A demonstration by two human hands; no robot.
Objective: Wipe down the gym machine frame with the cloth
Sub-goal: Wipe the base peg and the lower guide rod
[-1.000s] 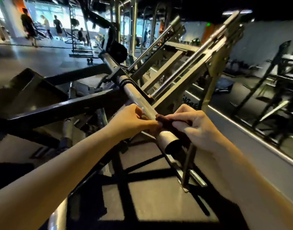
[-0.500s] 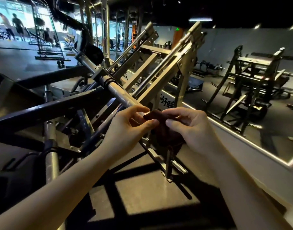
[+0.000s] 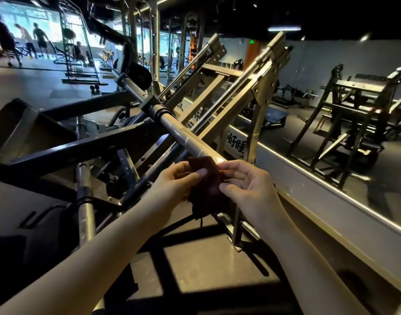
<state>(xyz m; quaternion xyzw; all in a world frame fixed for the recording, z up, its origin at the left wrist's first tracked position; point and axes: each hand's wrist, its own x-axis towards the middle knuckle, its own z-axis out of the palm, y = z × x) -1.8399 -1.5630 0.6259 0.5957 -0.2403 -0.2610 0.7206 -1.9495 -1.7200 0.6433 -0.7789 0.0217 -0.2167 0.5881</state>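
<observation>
Both forearms bare, extended forward, converging at centre. Left hand (image 3: 179,179) thumb and fingers curled, pinching cloth (image 3: 208,187). Right hand (image 3: 248,186) pinching same cloth from opposite side, other fingers loosely curled.

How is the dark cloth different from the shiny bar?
The cloth is dark brown and dull; the bar is pale and shiny. The cloth hangs crumpled; the bar runs straight and slanted. The left hand and right hand pinch the cloth; neither grips the bar. Both lie close to the hands.
</observation>
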